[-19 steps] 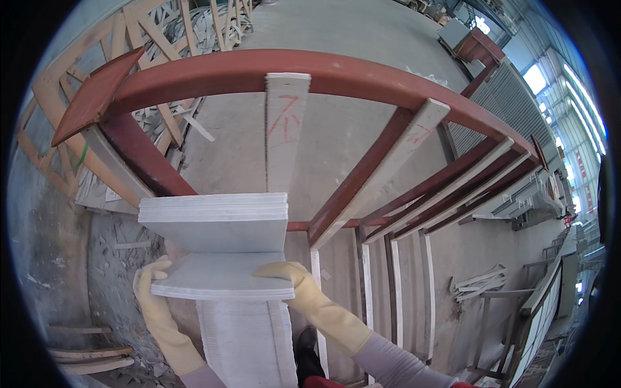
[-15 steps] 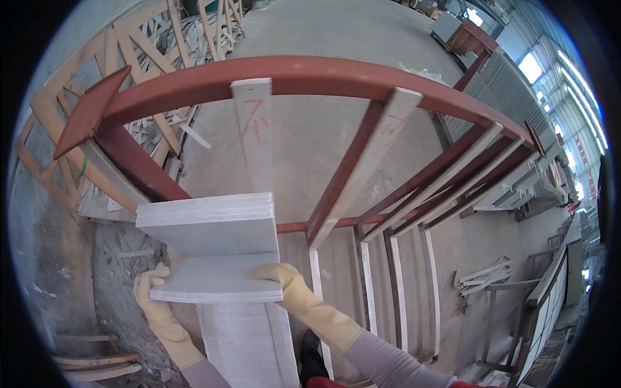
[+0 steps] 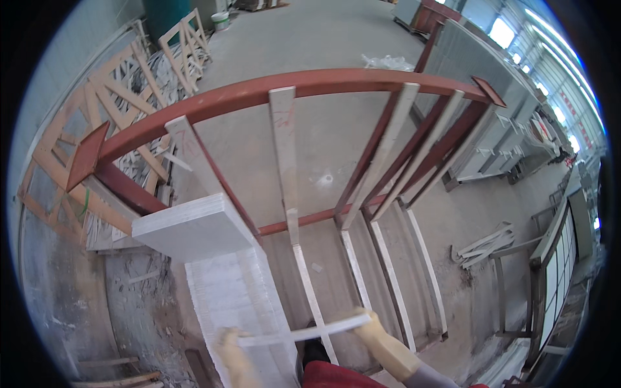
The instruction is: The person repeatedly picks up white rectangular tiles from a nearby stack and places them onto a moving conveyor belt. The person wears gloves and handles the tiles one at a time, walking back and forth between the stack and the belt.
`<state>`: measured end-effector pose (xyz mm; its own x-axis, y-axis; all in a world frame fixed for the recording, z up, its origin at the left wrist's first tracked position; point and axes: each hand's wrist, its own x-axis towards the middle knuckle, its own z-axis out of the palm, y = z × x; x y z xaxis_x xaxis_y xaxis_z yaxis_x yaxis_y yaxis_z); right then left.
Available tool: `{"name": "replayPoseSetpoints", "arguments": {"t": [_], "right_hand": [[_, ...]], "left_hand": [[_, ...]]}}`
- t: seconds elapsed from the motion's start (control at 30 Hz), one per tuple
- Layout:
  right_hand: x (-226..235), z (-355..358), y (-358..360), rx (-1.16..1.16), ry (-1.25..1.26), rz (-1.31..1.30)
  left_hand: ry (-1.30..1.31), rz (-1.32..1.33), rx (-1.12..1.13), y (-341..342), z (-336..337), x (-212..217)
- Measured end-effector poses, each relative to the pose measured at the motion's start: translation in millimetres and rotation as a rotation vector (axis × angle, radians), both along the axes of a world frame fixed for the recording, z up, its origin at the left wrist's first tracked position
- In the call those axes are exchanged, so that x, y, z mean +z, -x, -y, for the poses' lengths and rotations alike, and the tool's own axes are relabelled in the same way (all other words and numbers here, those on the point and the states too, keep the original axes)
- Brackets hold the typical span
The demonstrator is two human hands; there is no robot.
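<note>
My left hand (image 3: 234, 355) and my right hand (image 3: 381, 344), both in cream gloves, grip the two ends of a white panel (image 3: 297, 335) close to my body. The panel shows nearly edge-on, as a thin strip, its right end nearer the rack. Ahead and to the left, a stack of white-grey panels (image 3: 187, 226) leans upright against the rack. A long white slab-like support (image 3: 217, 284) runs from under that stack back toward me, below my left hand.
A red-brown metal rack (image 3: 310, 81) with white-faced uprights (image 3: 283, 149) stands before me, its floor bars reaching toward my feet. Wooden frames (image 3: 97, 116) and scrap strips line the left wall. At the right are loose white strips (image 3: 485, 242) and a metal-framed table (image 3: 550, 271).
The panel has come off the spot before the leaning stack, back toward me and to the right, and turned edge-on. Both hands moved with it. My view has shifted right.
</note>
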<state>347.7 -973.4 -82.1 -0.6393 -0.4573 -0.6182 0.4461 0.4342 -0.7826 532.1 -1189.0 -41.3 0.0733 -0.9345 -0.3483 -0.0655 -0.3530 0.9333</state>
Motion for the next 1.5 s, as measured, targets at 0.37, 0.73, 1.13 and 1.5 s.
{"name": "replayPoseSetpoints", "arguments": {"t": [0.37, 0.73, 1.13, 1.5], "right_hand": [[110, -335, -97, -0.550, -0.112, -0.101], [166, -552, -204, -0.979, 0.137, -0.059], [180, -689, -325, -1.344, 0.035, -0.262], [188, -750, -405, -1.536, -0.131, -0.469]], "left_hand": [[-0.436, -0.224, -0.872, 56, -250, 72], [-0.113, -0.268, -1.157, -1, -487, 162], [-0.041, -0.213, -1.662, -13, -646, 207], [-0.230, -0.254, -1.985, 3, -772, 203]]}}
